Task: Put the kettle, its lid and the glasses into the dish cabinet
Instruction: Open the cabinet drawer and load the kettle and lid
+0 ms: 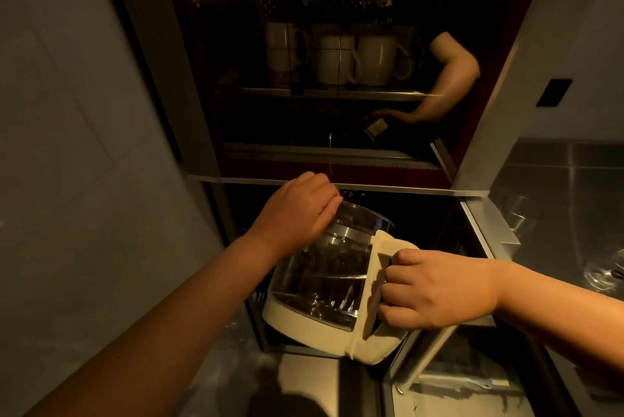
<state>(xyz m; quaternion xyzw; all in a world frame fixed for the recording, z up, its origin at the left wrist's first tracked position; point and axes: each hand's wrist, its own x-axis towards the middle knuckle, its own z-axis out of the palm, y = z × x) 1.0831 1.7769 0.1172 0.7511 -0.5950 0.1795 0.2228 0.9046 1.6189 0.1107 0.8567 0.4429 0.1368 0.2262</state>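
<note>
Dim dish cabinet [341,177] ahead: right hand [435,288] gripping kettle [324,281] handle, left hand [297,214] clasping rim; best kept level, clearing the front edge.

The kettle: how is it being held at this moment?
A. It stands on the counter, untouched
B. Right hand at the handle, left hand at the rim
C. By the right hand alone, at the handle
B: the right hand grips the cream handle of the kettle, and the left hand rests on its rim.

dim, warm yellow cast | cabinet interior [304,119] near-black | wide-angle bending at edges | soft focus
</note>
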